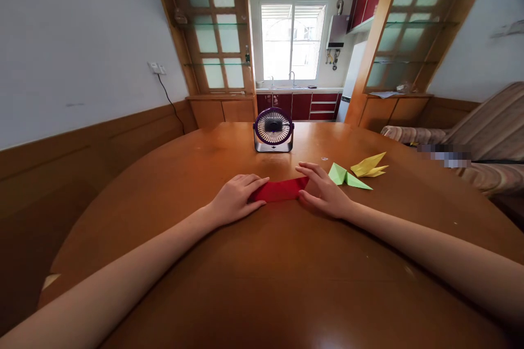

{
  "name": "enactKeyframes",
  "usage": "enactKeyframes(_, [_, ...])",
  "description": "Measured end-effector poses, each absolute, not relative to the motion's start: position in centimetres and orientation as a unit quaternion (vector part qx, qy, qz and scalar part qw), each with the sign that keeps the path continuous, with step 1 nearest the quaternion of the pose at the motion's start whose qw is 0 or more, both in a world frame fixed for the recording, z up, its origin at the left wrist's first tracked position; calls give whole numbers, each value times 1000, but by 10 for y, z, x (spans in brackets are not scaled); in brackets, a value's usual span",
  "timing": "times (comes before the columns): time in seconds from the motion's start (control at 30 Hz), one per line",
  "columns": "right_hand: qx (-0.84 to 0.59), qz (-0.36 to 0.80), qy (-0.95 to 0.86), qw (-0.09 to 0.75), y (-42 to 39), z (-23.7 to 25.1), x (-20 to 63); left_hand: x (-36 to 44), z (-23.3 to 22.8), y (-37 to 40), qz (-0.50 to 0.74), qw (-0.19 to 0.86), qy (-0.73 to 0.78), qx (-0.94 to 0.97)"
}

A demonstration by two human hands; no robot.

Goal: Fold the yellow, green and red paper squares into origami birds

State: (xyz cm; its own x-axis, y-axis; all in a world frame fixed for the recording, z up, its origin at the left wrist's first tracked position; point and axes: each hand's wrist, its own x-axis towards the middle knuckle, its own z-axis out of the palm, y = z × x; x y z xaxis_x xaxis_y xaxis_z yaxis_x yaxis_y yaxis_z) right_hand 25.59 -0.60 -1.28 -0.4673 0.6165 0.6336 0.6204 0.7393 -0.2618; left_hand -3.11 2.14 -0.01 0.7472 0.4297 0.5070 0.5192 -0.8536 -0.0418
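Note:
A folded strip of red paper (pixel 281 191) lies flat across the table in front of me. At its left end, my left hand (pixel 233 200) has fingers along the upper edge and the thumb along the lower edge, closed on the paper. Around the right end is my right hand (pixel 329 196), its thumb at the lower corner and its forefinger stretched out above, apart from the thumb. Just beyond that hand sits a folded light green paper piece (pixel 338 173), and farther right a folded yellow paper piece (pixel 366 167).
A small purple fan (pixel 273 128) stands on the far part of the wooden table (pixel 262 283). To the right is a striped sofa (pixel 487 125). Wooden cabinets with glass shelves (pixel 216 27) flank the kitchen opening. A cord hangs from a wall socket (pixel 156 68).

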Motion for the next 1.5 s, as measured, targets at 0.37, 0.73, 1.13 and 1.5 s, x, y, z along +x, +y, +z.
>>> enactKeyframes(0.37, [-274, -3, -881, 385, -11, -10, 253, -26, 5, 12, -296, 105, -188, -931])
enactKeyframes(0.73, [-229, -3, -865, 447, -16, -11, 253, -26, 5, 11, -278, 129, -174, -936])
enactKeyframes(1.13, [-157, -110, -900, 391, -19, -14, 252, -16, 3, 0, -266, 107, -230, -930])
enactKeyframes(1.5, [-109, -180, -905, 369, -19, -13, 250, -16, 2, 1, -243, 138, -213, -936])
